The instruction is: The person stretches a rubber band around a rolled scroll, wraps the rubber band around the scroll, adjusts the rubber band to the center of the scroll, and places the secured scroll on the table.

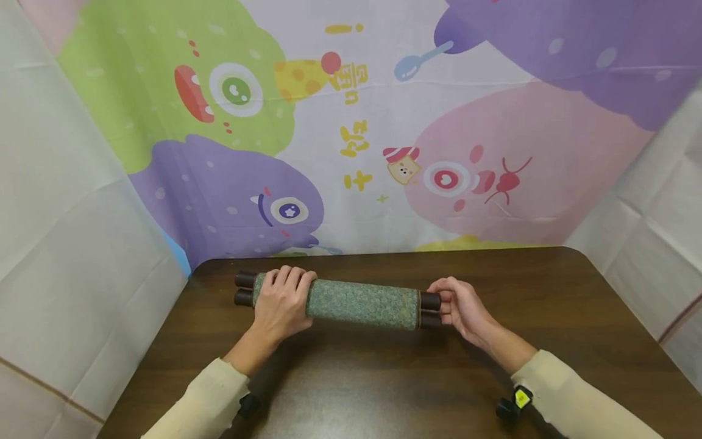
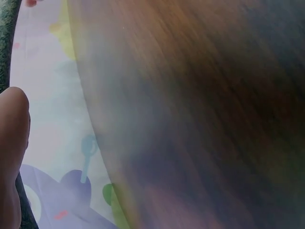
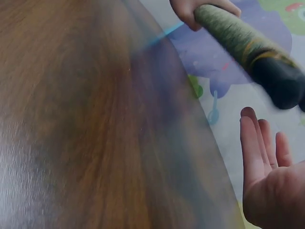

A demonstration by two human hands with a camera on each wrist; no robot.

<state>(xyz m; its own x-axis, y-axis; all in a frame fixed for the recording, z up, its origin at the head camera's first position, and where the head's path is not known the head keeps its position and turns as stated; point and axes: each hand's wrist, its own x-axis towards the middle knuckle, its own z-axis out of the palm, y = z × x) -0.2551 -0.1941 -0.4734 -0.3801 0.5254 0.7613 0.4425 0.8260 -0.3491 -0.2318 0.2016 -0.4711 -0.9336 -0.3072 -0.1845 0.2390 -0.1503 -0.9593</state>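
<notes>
A rolled scroll (image 1: 364, 303) in green patterned cloth is held above the table, tilted slightly down to the right. Two dark rod ends (image 1: 244, 288) stick out at its left and two more (image 1: 431, 310) at its right. My left hand (image 1: 282, 305) grips the roll near its left end, fingers over the top. In the left wrist view only the thumb (image 2: 12, 148) and a strip of green cloth (image 2: 5, 43) show. Beside the right rod ends is my right hand (image 1: 463, 308); in the right wrist view its fingers (image 3: 250, 148) are extended, apart from the scroll.
Below lies a dark brown wooden table (image 1: 340, 390) with rounded far corners. Behind it hangs a cloth backdrop (image 1: 362, 225) with cartoon monsters, and pale cloth walls (image 1: 66, 244) flank both sides. Dark wrist cameras (image 1: 507, 410) sit by the cream sleeves.
</notes>
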